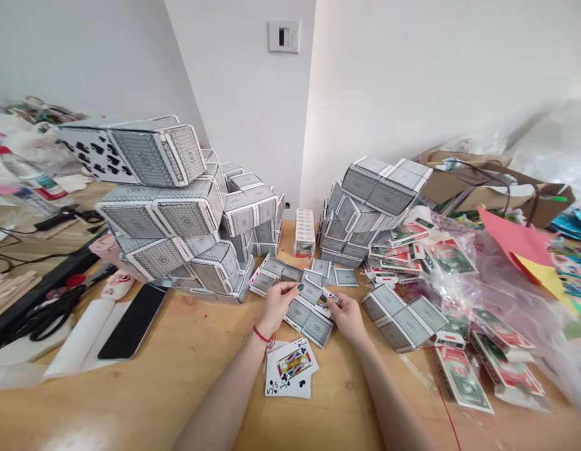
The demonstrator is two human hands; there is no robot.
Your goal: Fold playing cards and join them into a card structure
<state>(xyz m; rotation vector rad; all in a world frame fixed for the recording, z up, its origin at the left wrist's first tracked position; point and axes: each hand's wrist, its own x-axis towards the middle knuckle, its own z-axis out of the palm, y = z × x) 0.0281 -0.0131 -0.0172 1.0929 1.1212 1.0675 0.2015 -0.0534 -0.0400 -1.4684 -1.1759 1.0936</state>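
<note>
Near the table's middle, my left hand [277, 305] pinches the upper left edge of a grey-backed playing card [311, 292], thumb and fingers together. My right hand [347, 314] grips the right side of the same piece, where a face card's corner shows under the fingers. Just below lies a flat row of joined grey-backed cards [317, 328], close to both hands. A loose pile of face-up cards [290, 376], with a jack of clubs on top, rests between my forearms. Behind the hands are more flat folded card pieces [283, 270].
Tall stacks of folded-card blocks stand at left [177, 213] and right [365, 207]. A separate card block [405, 316] sits right of my hand, beside scattered card boxes [464, 376]. At left are a phone [133, 322] and black scissors [59, 310]. A wall [252, 94] rises behind.
</note>
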